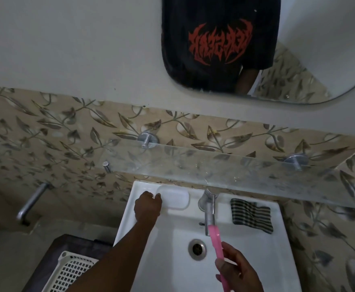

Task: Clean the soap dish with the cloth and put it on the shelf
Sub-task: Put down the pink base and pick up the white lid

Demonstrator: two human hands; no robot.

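A white soap dish part (pixel 175 196) lies on the back left ledge of the white sink (pixel 256 249). My left hand (pixel 148 206) reaches to its left end and its fingers touch that edge. My right hand (pixel 238 270) holds a flat pink piece (pixel 216 241), seen edge-on over the basin below the tap; it looks like the soap dish's other part. A dark striped cloth (pixel 251 214) lies flat on the sink's back right ledge. The frosted glass shelf (pixel 225 165) runs along the wall above the sink.
A metal tap (pixel 208 204) stands at the back middle of the sink, between dish and cloth. The drain (pixel 197 248) is in the basin. A white plastic basket (pixel 71 272) sits low on the left. A metal bar (pixel 32 202) juts from the left wall. A mirror (pixel 298 60) hangs above.
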